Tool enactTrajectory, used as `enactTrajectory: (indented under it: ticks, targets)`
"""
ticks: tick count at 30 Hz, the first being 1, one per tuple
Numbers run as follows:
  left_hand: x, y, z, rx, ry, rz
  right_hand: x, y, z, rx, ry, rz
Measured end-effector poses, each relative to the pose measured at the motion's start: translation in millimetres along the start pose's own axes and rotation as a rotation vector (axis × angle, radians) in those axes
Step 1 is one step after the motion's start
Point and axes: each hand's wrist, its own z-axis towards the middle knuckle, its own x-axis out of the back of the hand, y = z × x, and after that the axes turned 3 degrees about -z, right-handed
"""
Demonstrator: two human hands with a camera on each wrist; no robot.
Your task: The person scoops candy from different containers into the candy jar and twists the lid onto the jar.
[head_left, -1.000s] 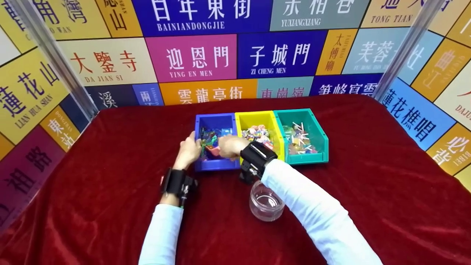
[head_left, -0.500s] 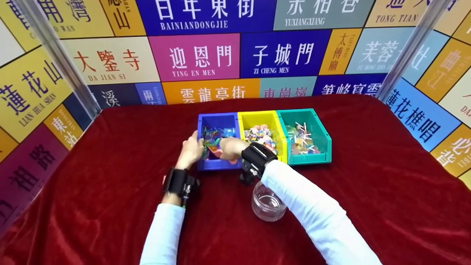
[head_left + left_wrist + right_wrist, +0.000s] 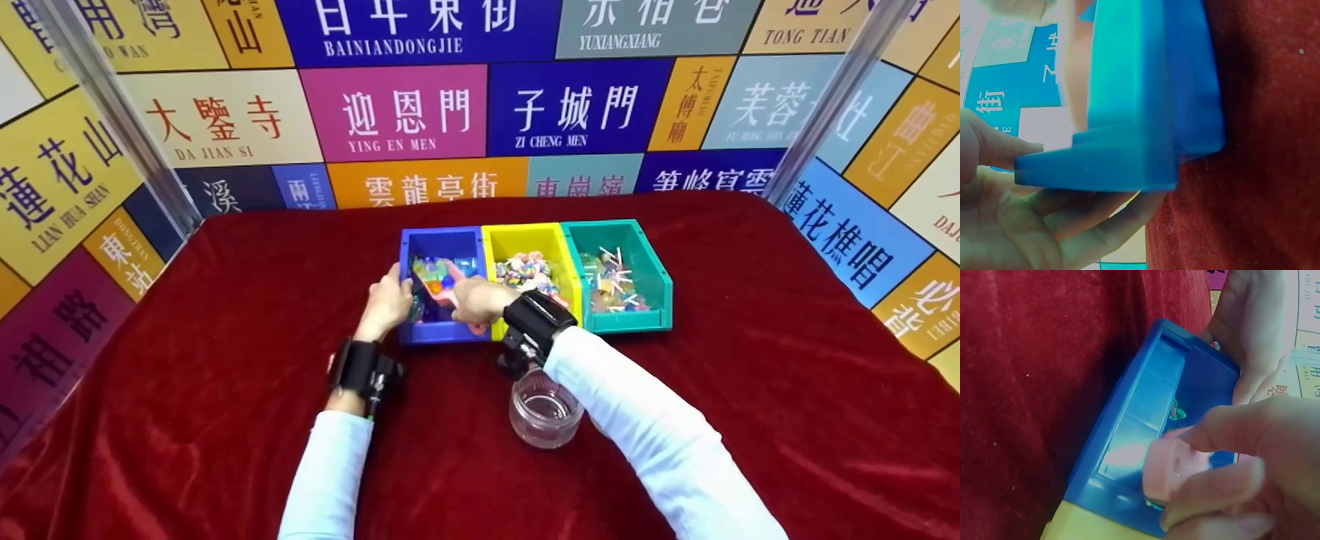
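My left hand (image 3: 388, 302) grips the left side wall of the blue bin (image 3: 442, 334), thumb at the rim and fingers along the outside, as the left wrist view shows. My right hand (image 3: 482, 300) holds a pink scoop (image 3: 1158, 469) by its handle, inside or just above that bin. Colourful wrapped candies (image 3: 431, 270) appear in the scoop's bowl, slightly blurred. More shiny pieces lie in the bin, partly hidden by the scoop and hand. Nearer me, a clear jar (image 3: 546, 427) stands on the cloth, under the right forearm in the head view.
A yellow bin (image 3: 525, 237) with wrapped sweets adjoins the blue one. To its right is a green bin (image 3: 657, 300) of white-stick lollipops. Dark red cloth (image 3: 247, 360) covers the table. Printed panels (image 3: 405, 112) rise behind and at the sides.
The pink scoop has come up out of the bin's contents, its bowl now visible with candies. My right hand has shifted slightly rightward. My left hand keeps its hold on the blue bin.
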Motion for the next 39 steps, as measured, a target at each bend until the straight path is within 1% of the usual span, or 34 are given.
enactTrajectory:
  ticks: [4, 7, 10, 14, 18, 25, 30, 35, 39]
  targets:
    - [-0.2, 0.5, 0.7, -0.006, -0.002, -0.011, 1.7, 2.7, -3.2, -0.009, 0.023, 0.086]
    - [0.0, 0.9, 0.4, -0.005, -0.003, -0.016, 3.6, 4.2, -6.7, 0.014, 0.045, 0.125]
    - [0.3, 0.8, 0.6, -0.003, -0.005, -0.023, 5.7, 6.8, -10.9, 0.04, 0.095, 0.156]
    - [0.6, 1.1, 0.8, -0.001, -0.014, -0.04, 8.8, 12.8, -18.4, 0.076, 0.184, 0.15]
    - [0.3, 0.3, 0.8, -0.005, -0.013, -0.029, 10.4, 21.8, -27.5, 0.122, 0.269, 0.122]
    - [-0.6, -0.2, 0.4, 0.003, -0.015, -0.038, 8.0, 41.6, -42.2, 0.17, 0.39, 0.156]
    - [-0.9, -1.0, -1.7, -0.016, 0.011, -0.041, 5.1, 57.3, -53.4, 0.226, 0.501, 0.165]
    - [-1.6, -2.0, -3.3, -0.016, 0.022, -0.06, 2.8, 71.7, -68.1, 0.299, 0.558, 0.205]
    - [-1.0, 0.8, -5.7, -0.014, 0.034, -0.047, 0.0, 81.7, -83.8, 0.319, 0.575, 0.205]
